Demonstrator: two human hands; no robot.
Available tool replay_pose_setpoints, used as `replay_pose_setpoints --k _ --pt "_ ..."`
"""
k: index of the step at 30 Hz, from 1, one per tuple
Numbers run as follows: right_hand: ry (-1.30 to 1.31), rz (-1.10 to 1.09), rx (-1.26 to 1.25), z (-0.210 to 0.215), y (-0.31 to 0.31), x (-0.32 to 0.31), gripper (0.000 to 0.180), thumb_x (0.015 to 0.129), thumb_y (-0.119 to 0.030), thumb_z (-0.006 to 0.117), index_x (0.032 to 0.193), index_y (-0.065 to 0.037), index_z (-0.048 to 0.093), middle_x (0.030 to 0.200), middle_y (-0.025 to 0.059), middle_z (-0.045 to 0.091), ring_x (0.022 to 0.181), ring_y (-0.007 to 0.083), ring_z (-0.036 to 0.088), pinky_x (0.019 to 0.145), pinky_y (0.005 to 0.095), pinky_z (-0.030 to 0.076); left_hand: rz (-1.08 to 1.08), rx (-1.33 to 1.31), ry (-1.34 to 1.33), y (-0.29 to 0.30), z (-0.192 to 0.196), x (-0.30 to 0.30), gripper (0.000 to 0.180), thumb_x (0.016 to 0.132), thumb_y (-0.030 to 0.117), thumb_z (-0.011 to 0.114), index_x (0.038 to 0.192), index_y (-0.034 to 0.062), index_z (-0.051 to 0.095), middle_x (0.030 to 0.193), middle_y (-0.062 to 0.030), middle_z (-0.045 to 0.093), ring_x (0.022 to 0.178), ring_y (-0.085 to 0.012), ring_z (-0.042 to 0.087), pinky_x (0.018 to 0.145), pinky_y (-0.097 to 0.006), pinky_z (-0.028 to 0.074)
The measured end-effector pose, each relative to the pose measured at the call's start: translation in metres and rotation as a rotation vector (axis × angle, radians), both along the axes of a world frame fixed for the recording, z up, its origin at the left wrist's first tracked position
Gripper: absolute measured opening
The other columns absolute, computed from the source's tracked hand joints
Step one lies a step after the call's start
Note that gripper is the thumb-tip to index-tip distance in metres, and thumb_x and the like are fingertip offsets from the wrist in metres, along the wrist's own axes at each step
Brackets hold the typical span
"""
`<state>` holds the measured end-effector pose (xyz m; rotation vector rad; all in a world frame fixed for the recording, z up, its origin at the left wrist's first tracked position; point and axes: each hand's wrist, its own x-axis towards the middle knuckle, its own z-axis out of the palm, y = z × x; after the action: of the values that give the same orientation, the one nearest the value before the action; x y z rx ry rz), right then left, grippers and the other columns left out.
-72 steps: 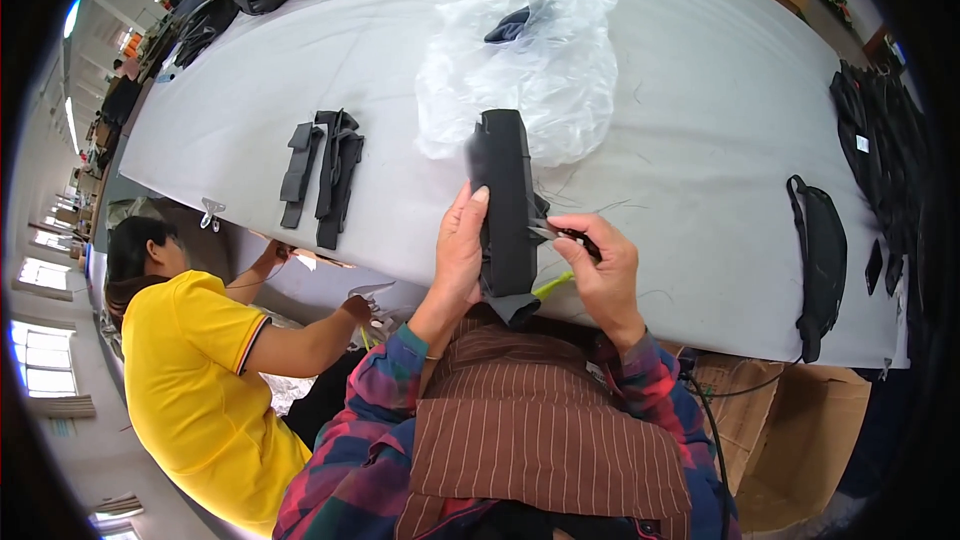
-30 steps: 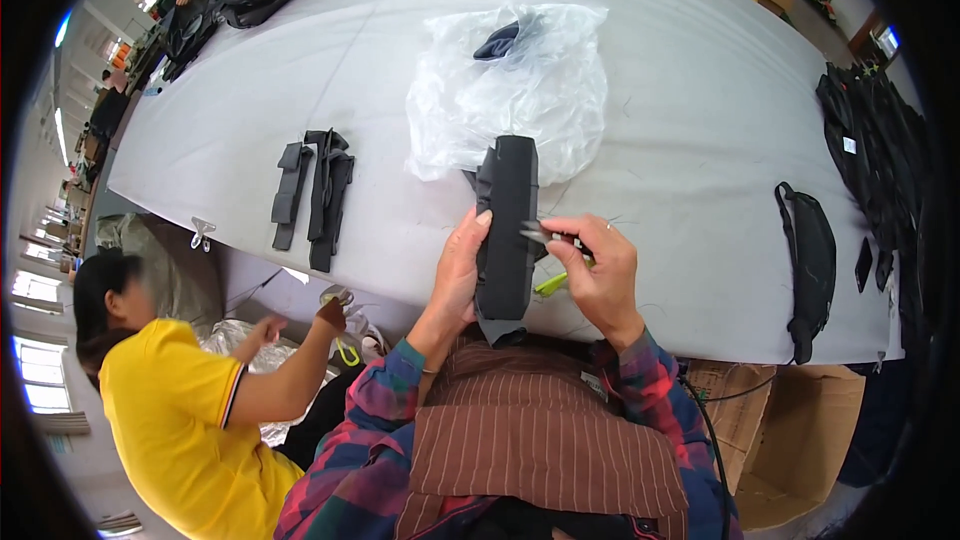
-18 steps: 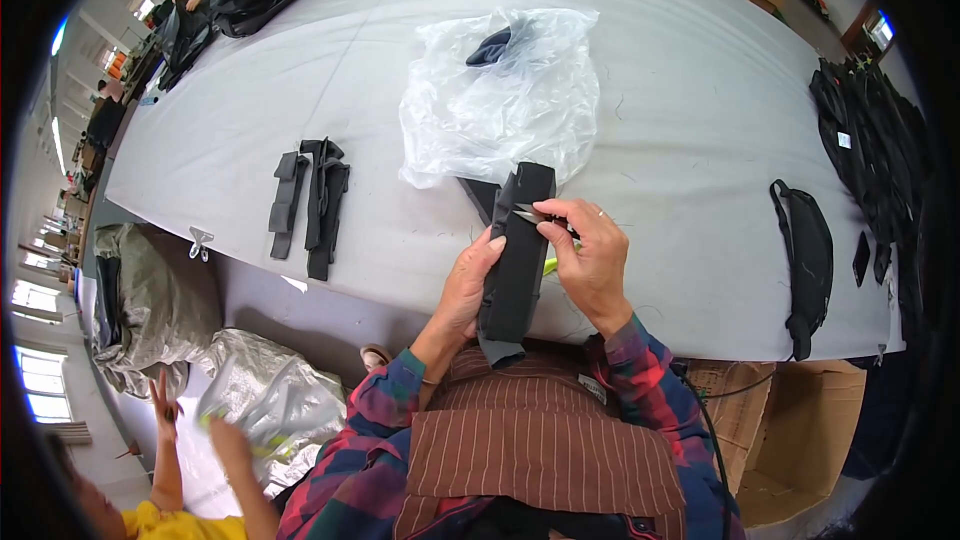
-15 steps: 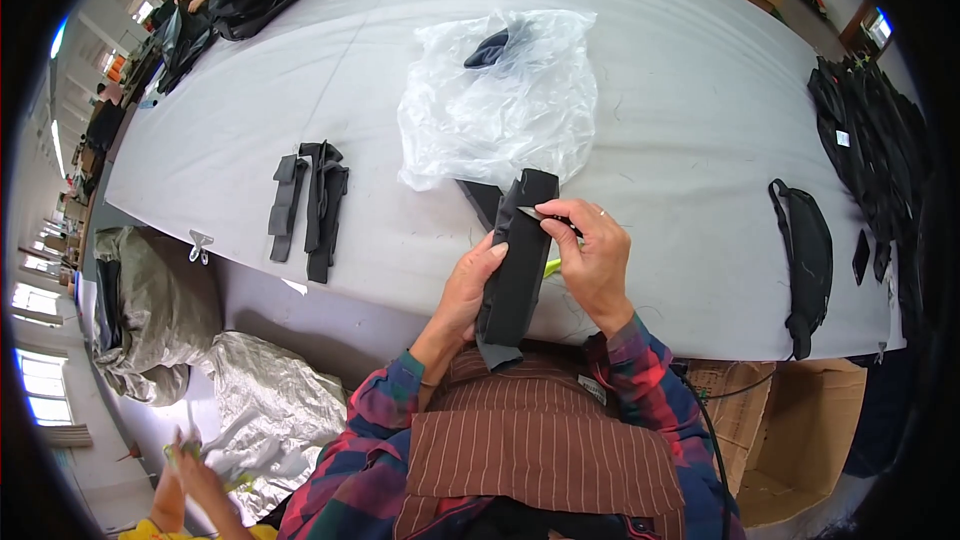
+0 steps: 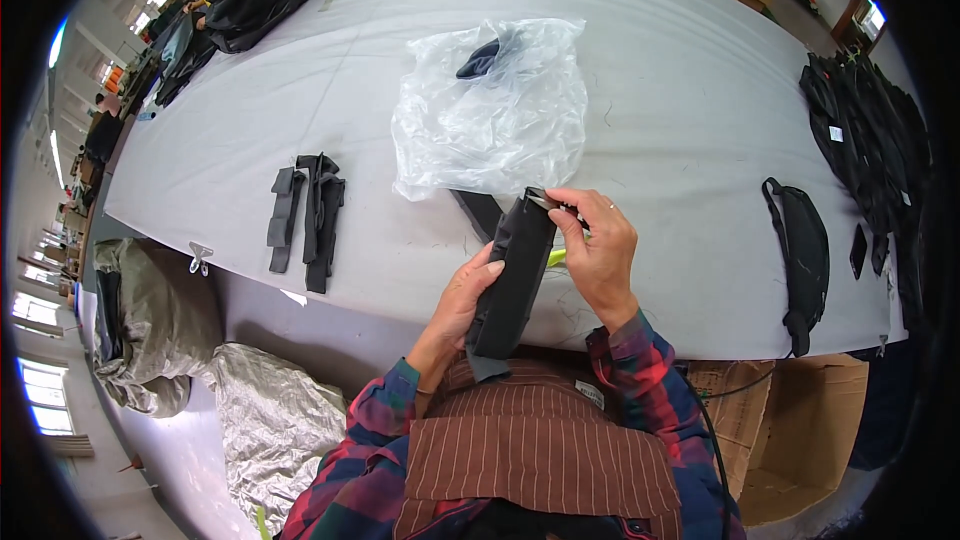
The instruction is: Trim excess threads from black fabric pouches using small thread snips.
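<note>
My left hand (image 5: 462,302) grips a folded black fabric strip (image 5: 510,285) along its left side, thumb on top. The strip stands slanted over the table's near edge, its lower end close to my apron. At its upper end, my right hand (image 5: 600,245) pinches a small pointed metal tool (image 5: 541,201), whose tip touches the fabric. Most of this tool is hidden in my fingers, so its kind is unclear. Behind the strip, another black band (image 5: 478,212) lies partly under a clear plastic bag (image 5: 490,130). Something bright yellow-green (image 5: 556,257) shows beside my right hand.
Folded black strips (image 5: 322,225) lie on the left of the grey-covered table (image 5: 680,160). On the right are a black pouch (image 5: 800,265) and a heap of black bags (image 5: 865,150). A cardboard box (image 5: 805,430) stands below right; silvery sacks (image 5: 275,430) lie lower left.
The tool in my right hand has moved up to the strip's top end. My left hand keeps its hold. Another person's hands at lower left have gone out of view.
</note>
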<state>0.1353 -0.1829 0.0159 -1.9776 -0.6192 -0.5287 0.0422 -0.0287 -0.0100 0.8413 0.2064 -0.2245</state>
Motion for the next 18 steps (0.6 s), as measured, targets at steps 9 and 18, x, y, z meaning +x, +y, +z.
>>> replay_pose_setpoints --k 9,18 --pt "0.005 0.010 -0.014 -0.001 -0.007 0.001 0.013 0.080 -0.009 0.066 0.093 -0.009 0.066 0.081 0.0049 0.065 0.070 0.0215 0.060 0.060 0.0314 0.046 -0.030 0.051 0.011 0.003 -0.004 -0.002 0.044 0.094 0.016 0.050 0.135 0.0037 0.043 0.104 -0.0036 0.062 0.081 -0.0071 0.062 0.068 -0.022 0.053" --pt "0.737 0.370 0.463 -0.011 -0.007 0.004 0.018 0.085 -0.013 0.068 0.098 0.000 0.064 0.070 -0.0065 0.049 0.065 0.0032 0.044 0.058 0.0201 0.036 -0.091 0.049 0.047 0.010 -0.003 0.001 0.044 0.094 0.018 0.051 0.136 0.0046 0.043 0.101 -0.0022 0.063 0.076 -0.0059 0.062 0.064 -0.021 0.053"
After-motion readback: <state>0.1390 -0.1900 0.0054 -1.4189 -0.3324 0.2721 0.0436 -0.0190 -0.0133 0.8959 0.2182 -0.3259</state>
